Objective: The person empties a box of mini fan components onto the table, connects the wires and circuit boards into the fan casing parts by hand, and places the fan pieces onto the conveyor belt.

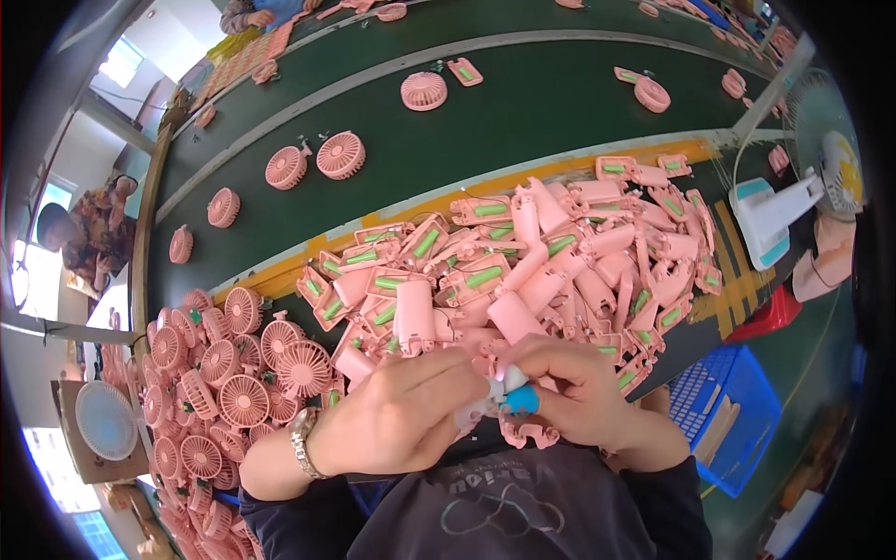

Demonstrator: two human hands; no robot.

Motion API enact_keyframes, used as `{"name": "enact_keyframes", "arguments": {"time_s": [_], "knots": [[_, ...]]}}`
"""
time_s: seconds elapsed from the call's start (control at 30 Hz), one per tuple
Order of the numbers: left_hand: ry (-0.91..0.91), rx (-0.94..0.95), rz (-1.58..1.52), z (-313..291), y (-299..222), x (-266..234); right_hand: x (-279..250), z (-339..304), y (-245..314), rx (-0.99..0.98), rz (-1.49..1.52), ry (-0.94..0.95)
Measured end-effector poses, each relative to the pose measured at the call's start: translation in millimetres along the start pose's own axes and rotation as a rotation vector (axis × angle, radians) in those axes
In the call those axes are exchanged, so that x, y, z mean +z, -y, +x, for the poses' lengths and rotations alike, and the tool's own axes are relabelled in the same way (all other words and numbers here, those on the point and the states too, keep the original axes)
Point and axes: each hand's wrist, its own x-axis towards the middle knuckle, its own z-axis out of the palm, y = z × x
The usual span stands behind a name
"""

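Note:
My left hand (pixel 406 408) and my right hand (pixel 581 390) meet at the near edge of the bench, fingers pinched together. White coverings show on some fingertips, and a blue one (pixel 523 400) is on a right-hand finger. Below the right fingers juts a pink plastic fan part (pixel 530 434) with a notched edge, gripped by that hand. Whatever the left fingertips pinch is hidden between the hands. Just beyond them lies a heap of pink handle shells (pixel 511 315), several with a green battery cell (pixel 484 277) inside.
Round pink fan heads (pixel 245 399) are piled at the left. More fan heads (pixel 341 155) sit on the green conveyor belt (pixel 523 117). At the right are a white desk fan (pixel 784 201) and a blue crate (pixel 747 425). Other people (pixel 93 229) are at the left and far side.

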Motion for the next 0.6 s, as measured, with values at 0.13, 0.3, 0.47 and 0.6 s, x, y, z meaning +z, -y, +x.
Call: {"name": "enact_keyframes", "arguments": {"time_s": [0.13,0.3,0.47,0.6], "knots": [[-0.035,-0.007,-0.004,7.1,11.9,-11.1,-7.5,28.3,2.7,-0.195,-0.264,0.022],[-0.154,0.04,0.056,15.1,27.7,-15.3,-9.9,56.0,-2.5,-0.319,-0.397,0.033],[-0.291,0.033,0.026,25.5,47.1,-13.6,-15.1,74.0,-6.9,-0.258,-0.342,-0.01],[-0.234,-0.027,-0.004,65.8,86.8,-34.0,-39.5,101.3,-13.1,0.23,-0.142,-0.075]]}}
